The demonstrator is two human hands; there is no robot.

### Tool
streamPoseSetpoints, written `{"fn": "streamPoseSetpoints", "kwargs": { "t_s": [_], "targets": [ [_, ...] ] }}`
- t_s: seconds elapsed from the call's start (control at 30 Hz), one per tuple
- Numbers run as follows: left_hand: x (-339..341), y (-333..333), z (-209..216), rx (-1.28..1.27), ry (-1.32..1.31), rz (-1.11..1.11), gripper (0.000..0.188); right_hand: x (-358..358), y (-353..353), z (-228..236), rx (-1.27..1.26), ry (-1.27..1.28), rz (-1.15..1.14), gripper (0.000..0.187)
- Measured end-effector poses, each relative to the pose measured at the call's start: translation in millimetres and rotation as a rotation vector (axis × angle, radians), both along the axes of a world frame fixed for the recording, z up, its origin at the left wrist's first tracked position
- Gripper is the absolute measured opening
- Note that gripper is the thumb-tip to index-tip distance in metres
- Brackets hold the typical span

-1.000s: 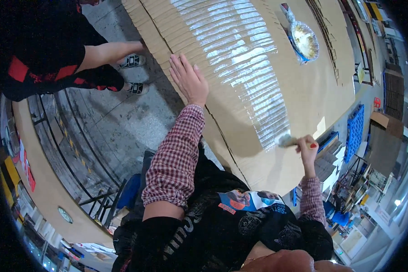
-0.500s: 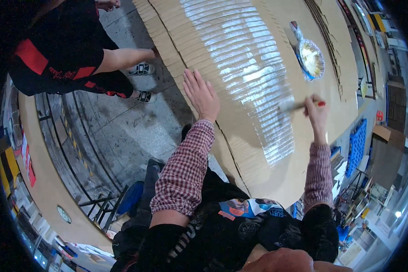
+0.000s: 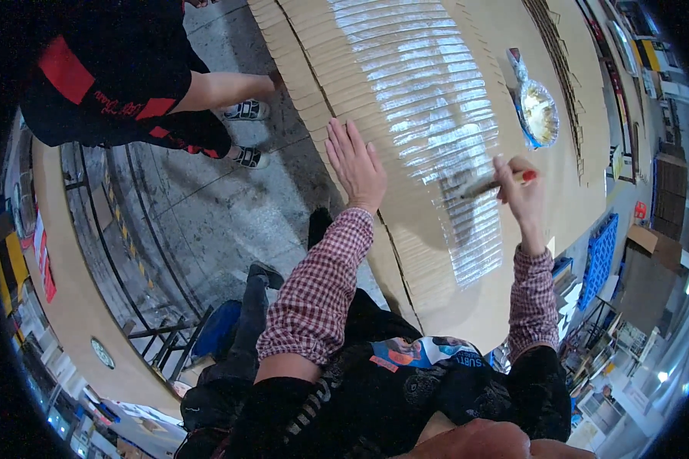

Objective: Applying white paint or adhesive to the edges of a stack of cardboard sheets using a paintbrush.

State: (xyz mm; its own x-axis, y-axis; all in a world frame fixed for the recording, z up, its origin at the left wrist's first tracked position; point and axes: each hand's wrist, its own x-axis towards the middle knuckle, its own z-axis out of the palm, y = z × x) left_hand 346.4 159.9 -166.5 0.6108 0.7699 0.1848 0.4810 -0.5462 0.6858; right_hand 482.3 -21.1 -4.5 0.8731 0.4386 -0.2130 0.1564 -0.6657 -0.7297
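A cardboard surface (image 3: 566, 187) bears glossy strips (image 3: 444, 126); a handled bowl (image 3: 540, 116) lies nearby.

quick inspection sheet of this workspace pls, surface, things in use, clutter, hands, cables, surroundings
Surface: brown cardboard with glossy whitish band
Things in use: brush; pan-shaped container with pale contents, on the cardboard
Clutter: mixed items at lower right, too small to tell
Hands: left hand flat on the cardboard; right hand gripping the brush over the band, contact unclear
Cables: nothing seen
Surroundings: another person at left; blue lattice panel at right
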Motion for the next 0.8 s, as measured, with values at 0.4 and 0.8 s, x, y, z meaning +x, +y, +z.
{"fn": "streamPoseSetpoints", "kwargs": {
  "t_s": [0.4, 0.8],
  "targets": [
    [1, 0, -1, -0.024, 0.006, 0.001, 0.055, 58, 41, -19, 0.152, -0.131, -0.077, 0.036],
    [1, -1, 4, -0.046, -0.014, -0.021, 0.056, 3, 2, -19, 0.003, -0.016, 0.039, 0.031]
  ]
}}
